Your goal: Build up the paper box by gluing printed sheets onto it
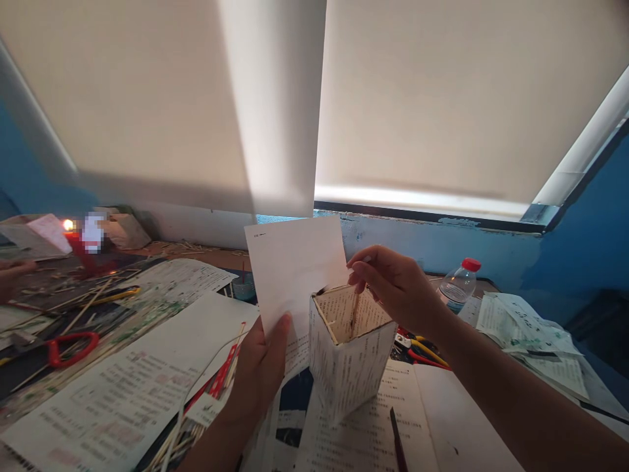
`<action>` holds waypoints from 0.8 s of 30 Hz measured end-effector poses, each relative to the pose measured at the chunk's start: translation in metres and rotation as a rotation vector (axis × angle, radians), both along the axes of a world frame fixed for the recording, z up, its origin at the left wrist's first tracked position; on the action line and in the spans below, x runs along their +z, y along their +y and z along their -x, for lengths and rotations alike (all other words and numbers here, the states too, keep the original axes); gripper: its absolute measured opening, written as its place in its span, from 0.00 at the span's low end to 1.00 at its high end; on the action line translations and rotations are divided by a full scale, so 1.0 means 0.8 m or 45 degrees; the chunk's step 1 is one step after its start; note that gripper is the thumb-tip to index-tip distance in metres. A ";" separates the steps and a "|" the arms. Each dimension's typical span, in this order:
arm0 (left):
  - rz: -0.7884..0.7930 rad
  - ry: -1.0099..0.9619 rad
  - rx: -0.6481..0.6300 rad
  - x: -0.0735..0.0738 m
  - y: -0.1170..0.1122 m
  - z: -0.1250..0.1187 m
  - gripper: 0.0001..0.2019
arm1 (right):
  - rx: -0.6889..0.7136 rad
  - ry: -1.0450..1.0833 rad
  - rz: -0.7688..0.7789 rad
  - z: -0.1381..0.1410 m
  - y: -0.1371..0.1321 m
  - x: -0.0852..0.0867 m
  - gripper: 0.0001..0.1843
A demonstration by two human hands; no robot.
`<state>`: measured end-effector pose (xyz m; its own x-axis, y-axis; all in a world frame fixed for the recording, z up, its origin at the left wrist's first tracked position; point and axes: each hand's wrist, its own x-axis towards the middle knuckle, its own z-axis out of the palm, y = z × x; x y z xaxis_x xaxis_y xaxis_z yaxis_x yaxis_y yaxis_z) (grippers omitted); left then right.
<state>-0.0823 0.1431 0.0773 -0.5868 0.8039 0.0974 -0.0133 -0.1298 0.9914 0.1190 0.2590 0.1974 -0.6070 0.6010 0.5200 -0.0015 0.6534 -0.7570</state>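
Observation:
My left hand (263,357) grips a sheet of white paper (297,275) by its lower part, thumb on the near face. The sheet stands upright, with some print near its bottom and top left corner. To its right is an open-topped square box (351,370) covered in printed paper, standing on printed sheets. My right hand (378,275) is above the box's back rim, fingers pinched together. What they hold is too small to make out. A thin brown strip (354,308) shows below the fingers inside the box; whether they touch it I cannot tell.
A lit red candle (83,252) burns at the far left, near another person's hand (14,269). Red-handled scissors (73,349) and printed sheets (132,393) lie left. A craft knife (398,439) lies in front. A red-capped bottle (458,286) and stacked papers (531,337) are right.

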 end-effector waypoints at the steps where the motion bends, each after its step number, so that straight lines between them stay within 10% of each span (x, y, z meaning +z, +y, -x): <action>1: 0.003 -0.004 0.000 0.000 0.000 0.000 0.39 | -0.004 -0.001 0.005 -0.001 0.001 0.000 0.09; 24: 0.026 0.014 -0.005 0.008 0.000 -0.008 0.38 | -0.064 -0.048 -0.066 -0.011 0.002 0.007 0.11</action>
